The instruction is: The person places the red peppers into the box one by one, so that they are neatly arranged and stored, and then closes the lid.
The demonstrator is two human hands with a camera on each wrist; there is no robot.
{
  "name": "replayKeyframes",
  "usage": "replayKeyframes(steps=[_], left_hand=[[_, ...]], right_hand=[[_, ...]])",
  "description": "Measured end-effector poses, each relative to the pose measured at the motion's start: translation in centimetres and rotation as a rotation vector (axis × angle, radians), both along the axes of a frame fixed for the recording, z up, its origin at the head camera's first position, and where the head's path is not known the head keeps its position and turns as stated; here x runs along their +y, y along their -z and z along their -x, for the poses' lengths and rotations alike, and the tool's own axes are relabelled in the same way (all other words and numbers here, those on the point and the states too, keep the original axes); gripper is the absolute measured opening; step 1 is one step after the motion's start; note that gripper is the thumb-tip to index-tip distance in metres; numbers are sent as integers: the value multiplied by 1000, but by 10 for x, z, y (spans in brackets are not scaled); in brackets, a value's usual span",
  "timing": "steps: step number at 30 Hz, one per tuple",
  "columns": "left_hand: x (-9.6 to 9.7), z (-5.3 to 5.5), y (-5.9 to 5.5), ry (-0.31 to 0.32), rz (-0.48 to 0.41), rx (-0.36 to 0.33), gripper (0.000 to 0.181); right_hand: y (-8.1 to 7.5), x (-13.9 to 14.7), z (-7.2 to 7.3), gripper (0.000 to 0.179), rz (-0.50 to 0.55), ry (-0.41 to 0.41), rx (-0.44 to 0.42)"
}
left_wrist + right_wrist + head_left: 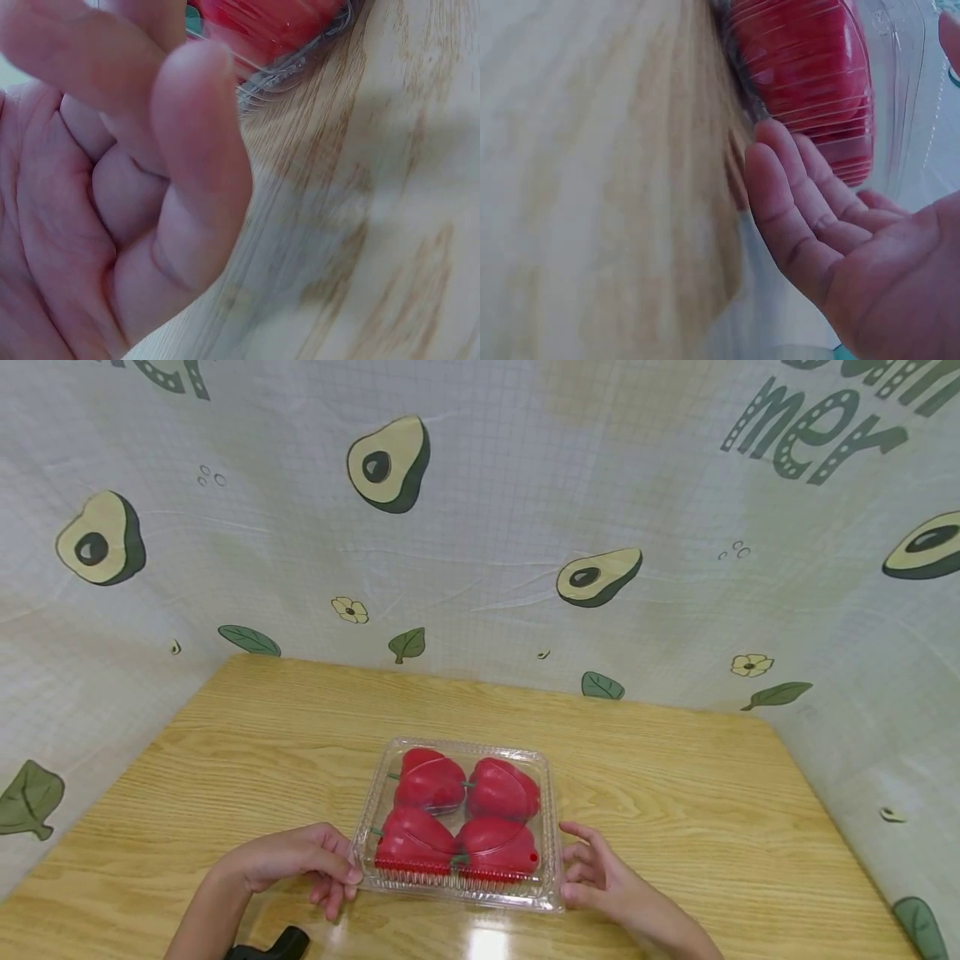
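A clear plastic clamshell container [457, 902] with a lid stands on the wooden table, holding several red bell peppers [498, 789] with green stems. At the front left corner my left hand [307, 860] pinches the rim between thumb and index finger, the other fingers curled loosely below. My right hand [600, 877] rests against the container's right side, its thumb at the front right corner and its index finger reaching along the edge. In the right wrist view, the right fingers [769, 180] lie nearly straight beside the ribbed wall. The left wrist view shows the container partly hidden behind fingers.
The wooden table [675, 793] extends around the container. A dark object [277, 943] shows by the left forearm at the bottom edge. Behind and at both sides hangs a pale cloth [480, 527] printed with avocados and leaves.
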State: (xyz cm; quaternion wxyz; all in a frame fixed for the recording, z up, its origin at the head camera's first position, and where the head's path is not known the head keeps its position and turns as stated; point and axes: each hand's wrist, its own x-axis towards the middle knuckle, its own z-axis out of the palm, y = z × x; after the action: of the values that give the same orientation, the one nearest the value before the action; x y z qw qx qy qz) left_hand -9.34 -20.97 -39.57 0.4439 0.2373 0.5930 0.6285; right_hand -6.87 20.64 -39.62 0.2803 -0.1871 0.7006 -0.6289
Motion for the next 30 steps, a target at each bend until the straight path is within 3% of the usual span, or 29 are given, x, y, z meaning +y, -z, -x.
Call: replayKeyframes(steps=[11,15,20,26,30], left_hand=[[1,0,-1,-8,1,-6,42],[1,0,-1,-7,7,-8,42],[1,0,-2,-4,0,-8,42],[1,0,-3,-2,-10,-12,42],[1,0,-4,0,-6,-16,42]], right_hand=[[5,0,-4,27,1,-147,-167],[7,0,-3,29,12,-166,-180],[6,-1,-2,30,-2,-130,-215],[6,-2,-3,23,100,-139,-221],[3,-5,-3,18,92,-131,-261]])
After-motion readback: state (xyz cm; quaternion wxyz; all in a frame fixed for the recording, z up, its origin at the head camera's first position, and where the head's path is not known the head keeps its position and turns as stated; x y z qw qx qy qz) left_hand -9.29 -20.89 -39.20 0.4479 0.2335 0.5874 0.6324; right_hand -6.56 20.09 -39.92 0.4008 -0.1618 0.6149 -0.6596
